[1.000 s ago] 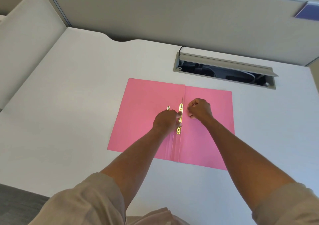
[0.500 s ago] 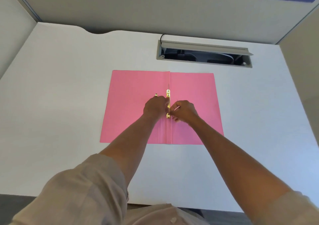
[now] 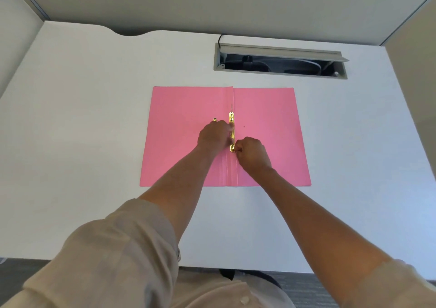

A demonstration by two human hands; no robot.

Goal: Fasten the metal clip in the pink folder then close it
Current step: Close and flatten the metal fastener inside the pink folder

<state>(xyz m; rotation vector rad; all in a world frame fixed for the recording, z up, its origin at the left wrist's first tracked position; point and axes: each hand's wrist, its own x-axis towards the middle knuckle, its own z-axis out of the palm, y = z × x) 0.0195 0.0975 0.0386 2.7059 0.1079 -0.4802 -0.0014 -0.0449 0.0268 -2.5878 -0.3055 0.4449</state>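
Observation:
The pink folder (image 3: 266,119) lies open and flat on the white desk (image 3: 94,119). A gold metal clip (image 3: 232,121) runs along its centre fold. My left hand (image 3: 213,137) rests on the left page with its fingertips pressing the middle of the clip. My right hand (image 3: 251,154) is curled, pinching the clip's near end. A small gold piece (image 3: 215,119) pokes out just beyond my left hand. A thin prong (image 3: 231,107) sticks up at the clip's far end.
A grey cable hatch (image 3: 280,60) with its lid up is set in the desk behind the folder. Grey partition walls (image 3: 212,3) close off the back and both sides. The desk's near edge runs under my forearms.
The view has shifted so the folder sits squarer in front of me. My right hand slid from the clip's far part down to its near end. My left hand has stayed on the clip.

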